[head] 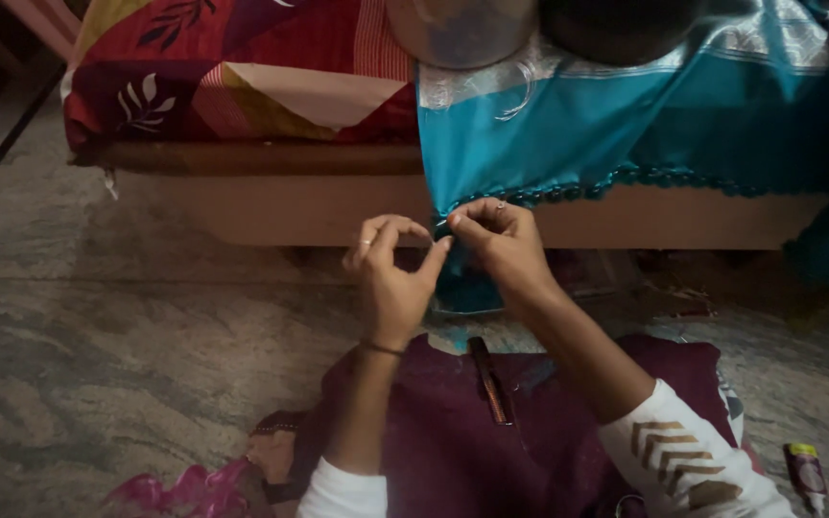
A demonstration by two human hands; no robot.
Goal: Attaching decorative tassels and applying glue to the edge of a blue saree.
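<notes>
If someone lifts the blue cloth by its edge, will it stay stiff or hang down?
The blue cloth would probably hang limp: it already drapes in soft folds over the bed edge. It seems light, as both hands hold its corner with fingertips only.

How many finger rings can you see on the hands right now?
2. One ring sits on a finger of the left hand; another ring sits on a finger of the right hand. Others may be hidden by curled fingers.

round vessels [462, 29] cut off at top edge, fingertip work too small to tell
</notes>
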